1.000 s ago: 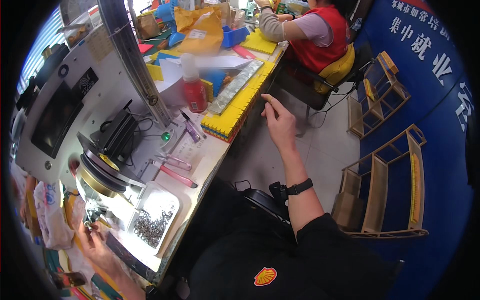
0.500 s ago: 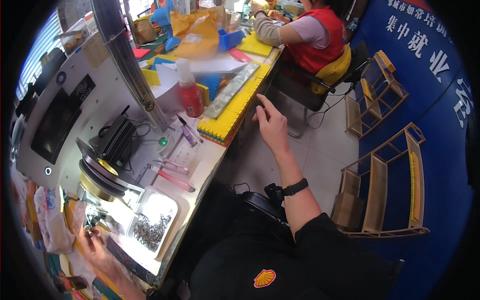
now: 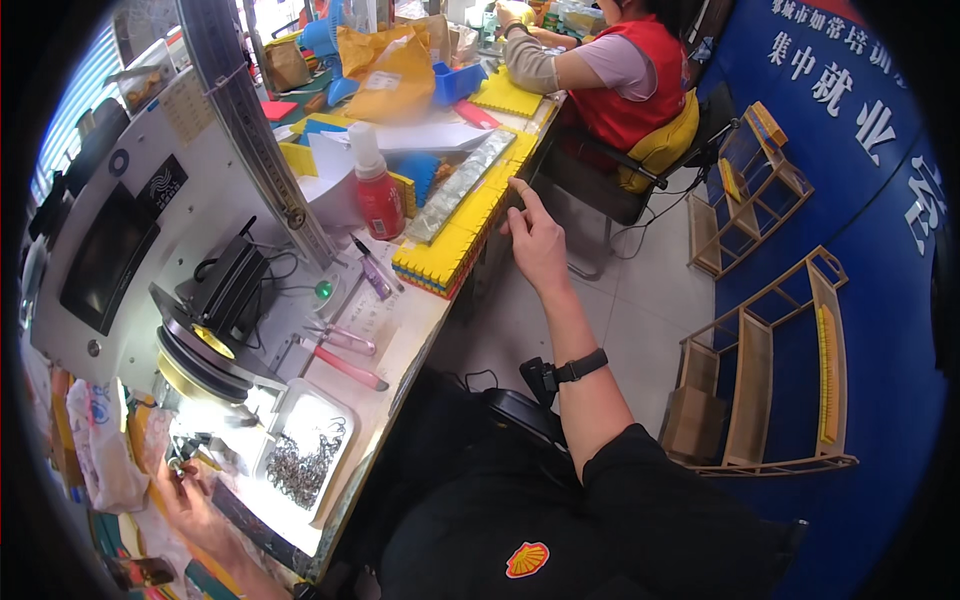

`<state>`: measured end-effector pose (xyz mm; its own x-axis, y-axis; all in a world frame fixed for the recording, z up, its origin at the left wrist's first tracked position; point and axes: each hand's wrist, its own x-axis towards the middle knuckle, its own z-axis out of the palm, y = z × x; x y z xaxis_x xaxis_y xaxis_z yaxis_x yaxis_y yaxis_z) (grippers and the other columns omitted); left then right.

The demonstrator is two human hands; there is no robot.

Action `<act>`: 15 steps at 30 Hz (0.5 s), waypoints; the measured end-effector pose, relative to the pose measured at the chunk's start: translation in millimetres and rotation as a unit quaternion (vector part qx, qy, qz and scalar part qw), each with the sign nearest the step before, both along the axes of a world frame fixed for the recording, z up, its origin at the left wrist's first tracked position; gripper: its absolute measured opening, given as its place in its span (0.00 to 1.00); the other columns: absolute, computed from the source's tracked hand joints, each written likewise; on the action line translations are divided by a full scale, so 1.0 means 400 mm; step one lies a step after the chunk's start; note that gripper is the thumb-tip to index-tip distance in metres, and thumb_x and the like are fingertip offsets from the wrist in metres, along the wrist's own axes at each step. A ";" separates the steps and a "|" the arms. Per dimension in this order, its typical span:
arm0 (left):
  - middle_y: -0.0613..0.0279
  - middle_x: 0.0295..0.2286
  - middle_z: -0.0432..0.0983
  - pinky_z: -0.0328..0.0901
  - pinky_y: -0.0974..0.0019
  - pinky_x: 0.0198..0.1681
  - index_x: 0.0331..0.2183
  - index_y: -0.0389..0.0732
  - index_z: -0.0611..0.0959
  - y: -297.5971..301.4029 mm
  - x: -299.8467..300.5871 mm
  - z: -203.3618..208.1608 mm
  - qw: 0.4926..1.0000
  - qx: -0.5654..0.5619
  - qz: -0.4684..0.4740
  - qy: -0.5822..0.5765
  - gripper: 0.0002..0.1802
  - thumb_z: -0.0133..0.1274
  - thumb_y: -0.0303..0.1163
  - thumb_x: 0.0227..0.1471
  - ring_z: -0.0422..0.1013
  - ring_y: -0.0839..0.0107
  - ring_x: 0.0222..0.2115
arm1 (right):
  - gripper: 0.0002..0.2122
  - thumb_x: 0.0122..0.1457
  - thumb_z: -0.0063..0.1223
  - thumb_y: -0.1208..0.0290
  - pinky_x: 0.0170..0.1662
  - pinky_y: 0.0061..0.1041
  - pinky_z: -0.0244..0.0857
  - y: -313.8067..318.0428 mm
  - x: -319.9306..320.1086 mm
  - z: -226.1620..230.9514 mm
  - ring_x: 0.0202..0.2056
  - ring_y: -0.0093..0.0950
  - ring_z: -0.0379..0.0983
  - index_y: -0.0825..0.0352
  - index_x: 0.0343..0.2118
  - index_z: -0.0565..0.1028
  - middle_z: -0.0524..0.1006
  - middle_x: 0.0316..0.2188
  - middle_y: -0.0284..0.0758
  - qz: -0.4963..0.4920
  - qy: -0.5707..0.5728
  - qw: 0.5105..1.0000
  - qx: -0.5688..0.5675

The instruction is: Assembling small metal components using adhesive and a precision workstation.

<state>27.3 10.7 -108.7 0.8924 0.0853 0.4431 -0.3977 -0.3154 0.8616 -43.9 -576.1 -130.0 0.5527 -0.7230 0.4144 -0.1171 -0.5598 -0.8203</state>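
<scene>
My left hand [image 3: 197, 508] is at the lower left, its fingertips together at a small metal fixture [image 3: 183, 447] under the machine's bright lamp. What lies between these fingers is too small and glaring to make out. A white tray [image 3: 340, 462] beside it holds a heap of small dark curved metal pieces [image 3: 303, 468], like hooks. My right hand [image 3: 540, 245] is raised with the index finger stretched out and the thumb apart, nothing visible in it. That fingertip is beside the edge of the yellow foam sheets [image 3: 440, 262]; touching or apart, I cannot tell.
A machine with a dark screen [image 3: 110, 265] and a metal column [image 3: 255, 150] stand left. Pink-handled pliers [image 3: 345, 367], a pen [image 3: 372, 270], a red bottle [image 3: 378, 195] and a metal bar [image 3: 462, 187] lie or stand along the bench. Beyond sits a person in a red vest [image 3: 640, 75]; wooden racks [image 3: 755, 390] stand right.
The view has shifted slightly. My right hand has moved a little, its index finger still stretched out; my left hand stays at the fixture.
</scene>
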 end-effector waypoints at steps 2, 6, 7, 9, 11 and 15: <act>0.68 0.41 0.75 0.58 0.76 0.37 0.58 0.37 0.78 0.001 -0.001 0.004 1.000 -0.002 -0.016 0.003 0.19 0.44 0.20 0.71 0.66 0.82 0.37 | 0.23 0.69 0.51 0.71 0.43 0.36 0.75 -0.015 0.004 -0.004 0.33 0.37 0.84 0.55 0.67 0.71 0.83 0.27 0.39 -0.010 -0.003 1.000 0.002; 0.68 0.41 0.75 0.58 0.77 0.37 0.59 0.37 0.78 -0.004 0.000 0.008 1.000 0.004 -0.015 0.005 0.19 0.43 0.20 0.70 0.66 0.82 0.37 | 0.25 0.69 0.51 0.70 0.44 0.36 0.76 -0.034 0.016 -0.007 0.34 0.37 0.85 0.55 0.69 0.70 0.84 0.27 0.39 -0.036 -0.001 0.999 0.006; 0.68 0.41 0.75 0.58 0.77 0.37 0.59 0.37 0.78 0.009 0.002 0.003 1.000 -0.002 -0.020 0.011 0.19 0.43 0.19 0.70 0.66 0.82 0.37 | 0.25 0.69 0.51 0.70 0.44 0.36 0.76 -0.034 0.020 -0.006 0.34 0.37 0.85 0.55 0.69 0.70 0.84 0.27 0.39 -0.034 -0.002 0.999 0.006; 0.68 0.41 0.75 0.58 0.77 0.36 0.59 0.37 0.78 0.014 0.005 -0.002 1.000 -0.009 -0.025 0.015 0.20 0.43 0.19 0.70 0.66 0.83 0.37 | 0.25 0.68 0.51 0.70 0.44 0.36 0.76 -0.035 0.023 -0.003 0.34 0.37 0.85 0.56 0.69 0.70 0.84 0.27 0.38 -0.028 0.038 0.999 0.017; 0.68 0.41 0.75 0.57 0.78 0.35 0.59 0.37 0.78 0.005 0.004 -0.003 1.000 -0.014 -0.010 0.010 0.20 0.43 0.19 0.69 0.65 0.83 0.36 | 0.25 0.68 0.51 0.70 0.45 0.36 0.76 -0.041 0.025 -0.009 0.34 0.37 0.85 0.56 0.69 0.70 0.84 0.27 0.38 -0.027 0.028 0.999 0.015; 0.68 0.41 0.75 0.57 0.78 0.35 0.59 0.37 0.78 -0.004 0.001 0.002 1.000 -0.012 -0.006 0.004 0.20 0.43 0.18 0.69 0.65 0.83 0.35 | 0.25 0.68 0.50 0.70 0.45 0.36 0.76 -0.057 0.026 -0.009 0.34 0.37 0.85 0.55 0.69 0.70 0.84 0.27 0.37 -0.023 0.023 0.999 0.013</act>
<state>27.9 9.2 -108.0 0.8965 0.0852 0.4347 -0.3949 -0.2907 0.8715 -33.7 -598.8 -133.6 0.5362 -0.7587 0.3699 -0.1798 -0.5308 -0.8282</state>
